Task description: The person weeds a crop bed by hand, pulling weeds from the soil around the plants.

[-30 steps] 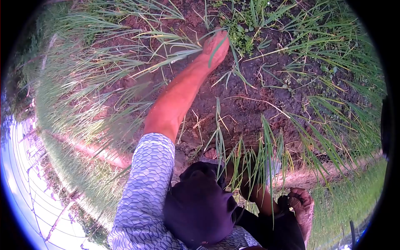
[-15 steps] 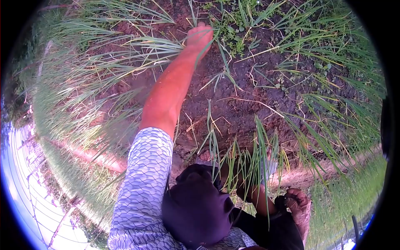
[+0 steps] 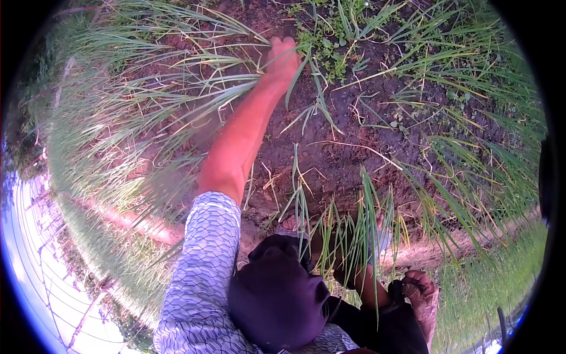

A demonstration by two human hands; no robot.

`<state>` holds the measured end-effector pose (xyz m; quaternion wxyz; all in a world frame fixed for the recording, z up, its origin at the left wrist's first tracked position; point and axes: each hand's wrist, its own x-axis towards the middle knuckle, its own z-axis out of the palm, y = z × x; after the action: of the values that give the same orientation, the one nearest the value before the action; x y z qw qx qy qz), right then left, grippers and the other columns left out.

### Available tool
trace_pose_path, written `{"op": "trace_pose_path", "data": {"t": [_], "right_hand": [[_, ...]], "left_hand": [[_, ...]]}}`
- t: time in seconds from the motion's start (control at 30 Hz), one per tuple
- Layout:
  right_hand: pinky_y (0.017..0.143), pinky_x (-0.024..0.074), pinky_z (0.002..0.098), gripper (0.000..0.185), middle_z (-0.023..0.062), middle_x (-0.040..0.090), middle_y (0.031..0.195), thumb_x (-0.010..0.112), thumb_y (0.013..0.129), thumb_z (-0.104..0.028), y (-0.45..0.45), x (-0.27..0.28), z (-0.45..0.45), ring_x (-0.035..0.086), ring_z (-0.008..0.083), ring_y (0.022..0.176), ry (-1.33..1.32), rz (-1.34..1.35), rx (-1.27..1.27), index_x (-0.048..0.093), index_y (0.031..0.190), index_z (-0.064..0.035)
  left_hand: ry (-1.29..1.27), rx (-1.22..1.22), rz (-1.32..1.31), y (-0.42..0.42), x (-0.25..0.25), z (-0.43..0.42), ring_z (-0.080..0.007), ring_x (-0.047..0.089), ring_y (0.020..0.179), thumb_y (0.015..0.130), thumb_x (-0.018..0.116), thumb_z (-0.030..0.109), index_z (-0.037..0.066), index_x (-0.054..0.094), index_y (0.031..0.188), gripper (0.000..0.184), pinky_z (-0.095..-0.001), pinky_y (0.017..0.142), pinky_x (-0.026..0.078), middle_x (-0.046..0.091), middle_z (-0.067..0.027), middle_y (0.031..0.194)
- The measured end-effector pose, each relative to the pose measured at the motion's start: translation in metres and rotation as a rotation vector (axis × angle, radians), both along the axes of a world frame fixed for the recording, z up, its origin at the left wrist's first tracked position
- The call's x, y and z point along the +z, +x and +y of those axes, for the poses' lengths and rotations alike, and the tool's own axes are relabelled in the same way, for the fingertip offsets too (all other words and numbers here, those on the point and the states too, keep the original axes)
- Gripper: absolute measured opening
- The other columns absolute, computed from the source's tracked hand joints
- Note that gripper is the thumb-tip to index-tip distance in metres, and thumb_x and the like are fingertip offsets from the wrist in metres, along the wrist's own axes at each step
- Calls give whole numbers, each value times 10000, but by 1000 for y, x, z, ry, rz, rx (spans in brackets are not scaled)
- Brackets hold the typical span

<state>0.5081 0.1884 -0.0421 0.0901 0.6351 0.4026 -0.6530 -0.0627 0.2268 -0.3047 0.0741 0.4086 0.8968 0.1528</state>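
The left hand (image 3: pixel 283 57) has shifted leftward between leaves (image 3: pixel 234 61) and weeds (image 3: pixel 331 59), beside open soil (image 3: pixel 348 125); its grip I cannot tell.

Sky (image 3: pixel 23 242): is glowing white at eight o'clock
Wires (image 3: pixel 45 288): are crossing it
Field (image 3: pixel 492 283): is spreading green at four o'clock

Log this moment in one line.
left hand: reached out low over soil, beside leafy plants | left grip: hidden | right hand: unclear | long-leaved plants: on both sides
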Motion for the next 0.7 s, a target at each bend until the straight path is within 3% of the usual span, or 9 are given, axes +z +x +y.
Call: {"op": "trace_pose_path", "data": {"t": [0.23, 0.27, 0.33, 0.43, 0.53, 0.57, 0.63, 0.7], "right_hand": [[777, 540, 300, 284, 92, 697, 946, 747, 789, -1, 0, -1, -6, 660, 162, 875, 65, 35, -1, 654, 1057, 15], [780, 541, 302, 287, 95, 697, 950, 746, 788, 1, -1, 1, -5, 661, 165, 880, 75, 25, 22, 653, 1060, 16], [785, 541, 304, 296, 99, 696, 956, 745, 786, 7, -3, 2, -2, 662, 170, 889, 75, 9, 44, 650, 1066, 17], [791, 542, 307, 311, 104, 694, 963, 745, 781, 19, -3, 3, 0, 662, 176, 901, 38, -15, 34, 645, 1075, 20], [796, 543, 309, 322, 106, 691, 965, 749, 777, 27, -2, 3, 1, 662, 181, 903, 23, -21, 26, 641, 1080, 23], [797, 543, 310, 322, 107, 691, 965, 751, 777, 27, -2, 2, 1, 662, 182, 901, 26, -13, 31, 640, 1079, 24], [801, 543, 310, 320, 108, 692, 965, 753, 779, 24, -2, 2, 2, 662, 183, 899, 29, -2, 24, 639, 1079, 26], [806, 543, 311, 318, 111, 693, 966, 755, 784, 20, -6, 5, 3, 662, 182, 900, 27, 2, 5, 638, 1079, 27]], "left_hand": [[48, 0, 61, -2, -14, 15, -469, 647, 848, 843, 596, 54, -22, 601, 967, 146, -490, 702, 551, 591, -282, 957], [156, 4, 49, -2, -14, 13, -456, 646, 841, 857, 598, 74, -11, 612, 947, 125, -485, 704, 531, 604, -274, 933], [412, 324, -416, 0, -5, 21, -372, 668, 780, 811, 658, 56, 12, 604, 926, 135, -437, 633, 542, 610, -197, 955], [357, 334, -358, -11, -21, 18, -316, 651, 769, 784, 689, 68, 29, 590, 962, 207, -411, 642, 528, 584, -158, 992], [212, 136, -55, -10, -19, 19, -339, 631, 910, 792, 687, 92, 14, 584, 1044, 283, -421, 743, 526, 554, -214, 1076], [232, 121, -79, -8, -14, 23, -360, 625, 901, 778, 701, 83, 37, 592, 1091, 335, -433, 748, 524, 530, -220, 1072], [271, 91, -131, -1, -6, 31, -402, 612, 882, 749, 730, 64, 82, 610, 1184, 451, -455, 756, 522, 482, -233, 1065], [312, 280, -551, -6, -7, 43, -418, 607, 938, 785, 673, 56, 83, 620, 1149, 368, -467, 805, 524, 482, -240, 1102]]}}
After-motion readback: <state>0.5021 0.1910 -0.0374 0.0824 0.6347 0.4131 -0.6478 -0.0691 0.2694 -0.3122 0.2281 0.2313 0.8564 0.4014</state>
